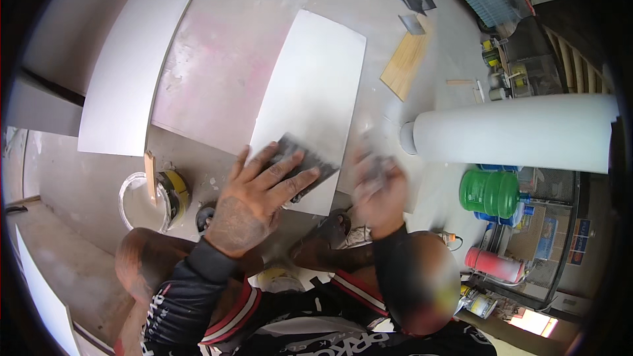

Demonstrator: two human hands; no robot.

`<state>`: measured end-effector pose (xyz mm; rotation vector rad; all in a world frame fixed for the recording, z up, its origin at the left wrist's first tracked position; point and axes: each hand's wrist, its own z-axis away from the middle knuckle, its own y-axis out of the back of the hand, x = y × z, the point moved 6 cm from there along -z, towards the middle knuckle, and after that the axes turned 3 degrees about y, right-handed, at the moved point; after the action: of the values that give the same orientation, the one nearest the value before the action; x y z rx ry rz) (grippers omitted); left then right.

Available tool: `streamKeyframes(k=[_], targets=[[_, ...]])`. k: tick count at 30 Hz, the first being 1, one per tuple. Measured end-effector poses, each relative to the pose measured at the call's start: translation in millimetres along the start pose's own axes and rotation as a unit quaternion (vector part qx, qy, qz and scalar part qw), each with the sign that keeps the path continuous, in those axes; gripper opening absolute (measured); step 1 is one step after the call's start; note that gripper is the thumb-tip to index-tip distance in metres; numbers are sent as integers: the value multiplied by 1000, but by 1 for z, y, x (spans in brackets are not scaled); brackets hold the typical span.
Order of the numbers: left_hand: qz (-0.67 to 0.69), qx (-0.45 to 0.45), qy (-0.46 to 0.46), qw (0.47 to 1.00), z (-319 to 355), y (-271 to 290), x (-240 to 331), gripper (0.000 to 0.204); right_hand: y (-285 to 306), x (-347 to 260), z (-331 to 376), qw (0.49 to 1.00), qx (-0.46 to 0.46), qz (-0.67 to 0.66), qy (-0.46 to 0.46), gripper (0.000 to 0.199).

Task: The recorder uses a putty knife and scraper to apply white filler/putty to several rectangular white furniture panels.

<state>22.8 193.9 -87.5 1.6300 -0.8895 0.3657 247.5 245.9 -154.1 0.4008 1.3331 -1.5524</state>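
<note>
My left hand [257, 191] lies with spread fingers on a dark sheet of sandpaper [316, 165], pressing it against the near end of a white board [313, 72]. The board slants away from me over the floor. Just right of the board, my right hand [381, 191] is blurred by motion. Its fingers look curled round something dark grey, too smeared to name. Left of my knee stands a round bucket [175, 198] with pale paste inside and a wooden stick [151, 178] upright against its rim.
Another long white board [138, 59] stands at the left. Far right are dark sandpaper pieces [415, 1] and a bare wooden plank [405, 59]. A large white panel [514, 133] juts in from the right, above a green water jug [489, 193] and a red cylinder [491, 264].
</note>
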Motion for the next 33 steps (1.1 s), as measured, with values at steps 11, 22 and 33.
streamKeyframes(k=[11, 22, 33], targets=[[7, -140, 132, 981, -24, 4, -40, 58, 119, -163, -331, 588, 0, 785, 196, 37], [34, -157, 154, 975, -30, -3, -57, 57, 130, -115, -365, 413, -46, 858, 302, 42], [46, -161, 146, 975, -30, -6, -54, 61, 133, -135, -379, 465, 65, 865, 178, 39]])
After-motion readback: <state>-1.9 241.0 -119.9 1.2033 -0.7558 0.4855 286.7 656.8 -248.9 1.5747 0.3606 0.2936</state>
